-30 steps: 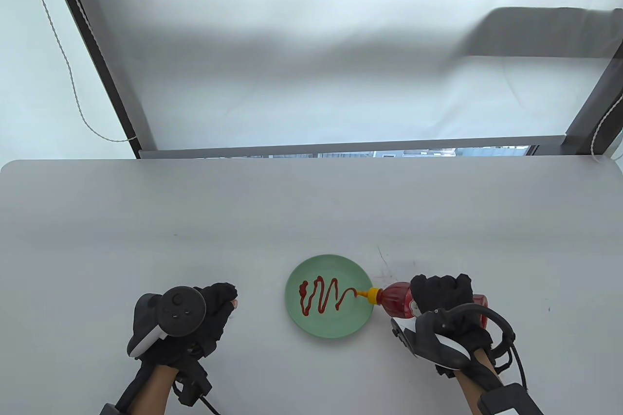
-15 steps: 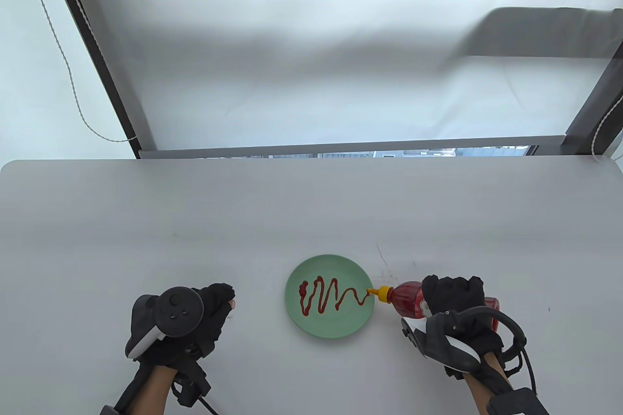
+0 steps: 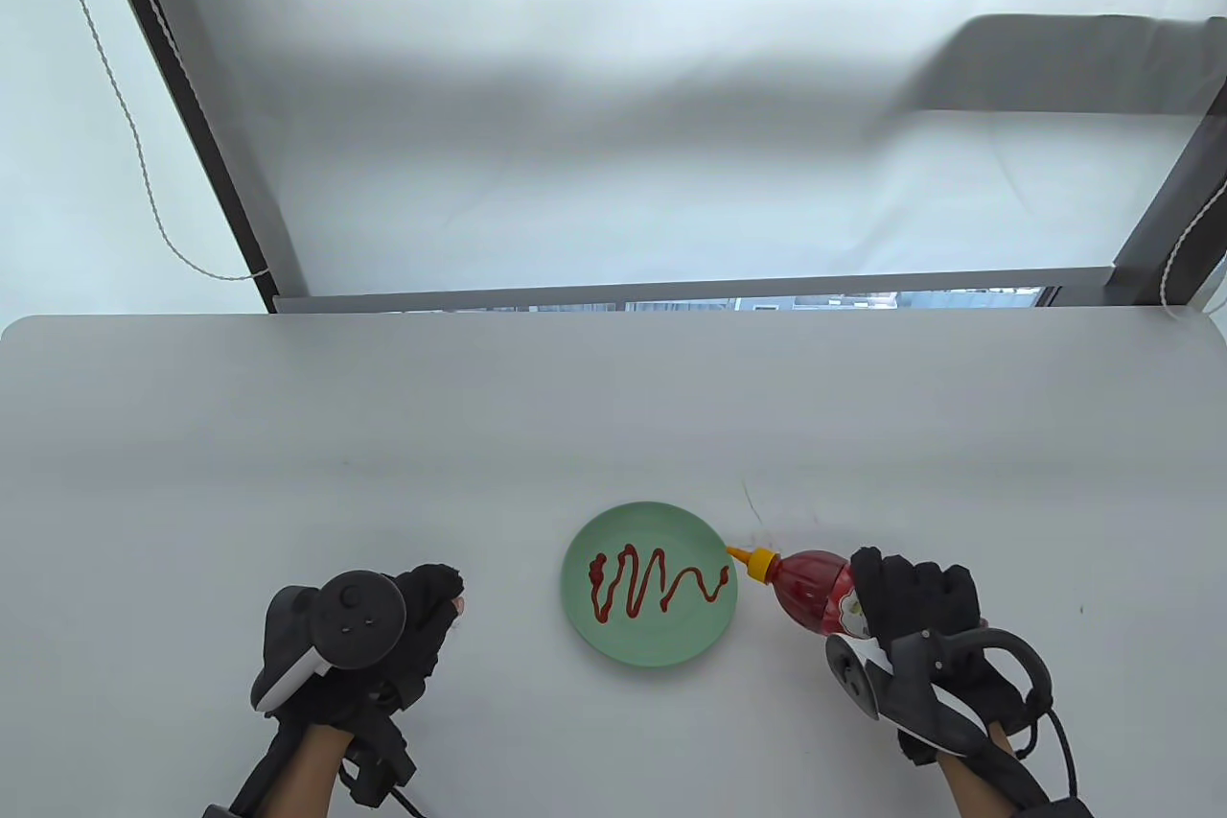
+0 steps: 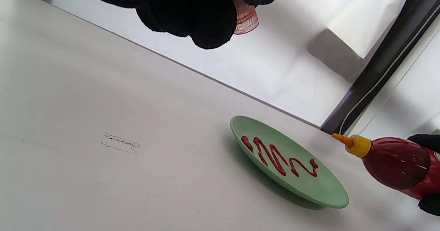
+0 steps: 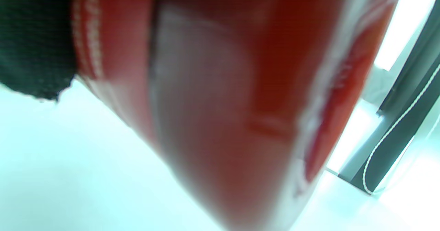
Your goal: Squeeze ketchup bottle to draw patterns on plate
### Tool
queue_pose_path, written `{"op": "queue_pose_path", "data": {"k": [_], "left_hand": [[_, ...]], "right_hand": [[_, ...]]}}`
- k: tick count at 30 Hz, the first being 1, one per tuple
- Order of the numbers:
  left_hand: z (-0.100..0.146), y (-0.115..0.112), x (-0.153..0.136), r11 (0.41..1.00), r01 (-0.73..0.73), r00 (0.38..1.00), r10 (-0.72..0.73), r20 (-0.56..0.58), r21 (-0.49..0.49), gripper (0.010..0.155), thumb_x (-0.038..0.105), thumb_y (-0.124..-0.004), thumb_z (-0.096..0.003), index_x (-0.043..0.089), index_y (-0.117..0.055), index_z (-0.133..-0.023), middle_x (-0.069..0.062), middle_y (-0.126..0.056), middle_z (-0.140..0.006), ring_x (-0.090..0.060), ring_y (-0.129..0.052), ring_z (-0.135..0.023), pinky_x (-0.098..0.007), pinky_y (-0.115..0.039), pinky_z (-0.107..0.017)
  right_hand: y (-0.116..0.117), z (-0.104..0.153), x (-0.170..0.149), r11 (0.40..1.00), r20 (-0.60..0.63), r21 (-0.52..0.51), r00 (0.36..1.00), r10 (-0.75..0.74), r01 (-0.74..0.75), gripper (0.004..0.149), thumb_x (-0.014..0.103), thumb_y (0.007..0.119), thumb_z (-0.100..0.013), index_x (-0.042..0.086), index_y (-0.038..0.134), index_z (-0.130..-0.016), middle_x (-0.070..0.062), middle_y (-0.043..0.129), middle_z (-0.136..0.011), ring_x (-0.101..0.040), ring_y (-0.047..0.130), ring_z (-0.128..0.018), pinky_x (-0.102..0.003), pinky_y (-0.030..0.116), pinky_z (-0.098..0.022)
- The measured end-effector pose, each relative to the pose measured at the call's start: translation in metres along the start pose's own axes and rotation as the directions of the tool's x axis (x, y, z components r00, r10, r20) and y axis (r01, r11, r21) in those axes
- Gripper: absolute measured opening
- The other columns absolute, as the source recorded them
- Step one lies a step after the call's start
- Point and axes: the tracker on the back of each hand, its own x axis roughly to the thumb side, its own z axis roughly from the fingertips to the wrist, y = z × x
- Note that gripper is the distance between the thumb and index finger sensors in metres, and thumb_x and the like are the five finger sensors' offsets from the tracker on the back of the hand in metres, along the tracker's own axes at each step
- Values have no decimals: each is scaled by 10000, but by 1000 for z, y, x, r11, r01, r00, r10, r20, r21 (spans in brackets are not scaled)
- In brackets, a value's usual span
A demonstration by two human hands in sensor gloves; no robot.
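Right hand grips red plastic ketchup bottle — yellow nozzle just off round green plate rim, zigzag drawn. Risk: residual squeeze drips onto bench. Left hand idle, relaxed.

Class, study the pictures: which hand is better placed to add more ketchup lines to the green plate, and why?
The right hand. It already grips the ketchup bottle, nozzle pointing at the plate's right edge. The left hand is off to the plate's left, holding nothing.

Ketchup zigzag lies on green plate.
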Motion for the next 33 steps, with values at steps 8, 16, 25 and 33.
{"op": "queue_pose_path", "data": {"k": [8, 16, 25, 33], "left_hand": [[-1, -4, 3, 999, 32, 999, -32, -2, -3, 434, 270, -686, -603, 148, -588, -1009, -150, -835, -939, -416, -790, -829, -560, -712, -560], [14, 15, 56, 984, 102, 976, -127, 175, 146, 436, 274, -690, -603, 148, -593, -1009, -147, -839, -938, -411, -799, -826, -556, -721, -553], [-21, 40, 152, 960, -213, 920, 135, 368, 182, 439, 285, -690, -606, 150, -599, -1014, -139, -848, -930, -402, -809, -817, -550, -725, -551], [-60, 36, 192, 857, -496, 830, 420, 367, 140, 438, 292, -698, -611, 122, -626, -1008, -141, -881, -881, -400, -839, -769, -550, -739, -520]], "right_hand": [[0, 14, -17, 986, -25, -86, 989, -144, 141, 1008, 719, 980, -388, 195, 582, -1152, -142, 828, -1048, -334, 878, -897, -601, 729, -753], [-12, 15, -30, 944, -88, -137, 946, -313, 300, 1008, 711, 983, -392, 184, 580, -1152, -150, 826, -1049, -341, 876, -896, -606, 725, -751], [-19, 27, -47, 734, -120, -234, 730, -672, 637, 1011, 707, 976, -413, 158, 564, -1155, -174, 816, -1046, -360, 867, -894, -619, 724, -739], [-27, 38, -44, 525, -85, -238, 520, -850, 817, 1007, 699, 981, -418, 138, 575, -1149, -195, 818, -1038, -377, 868, -886, -629, 725, -727]]}}
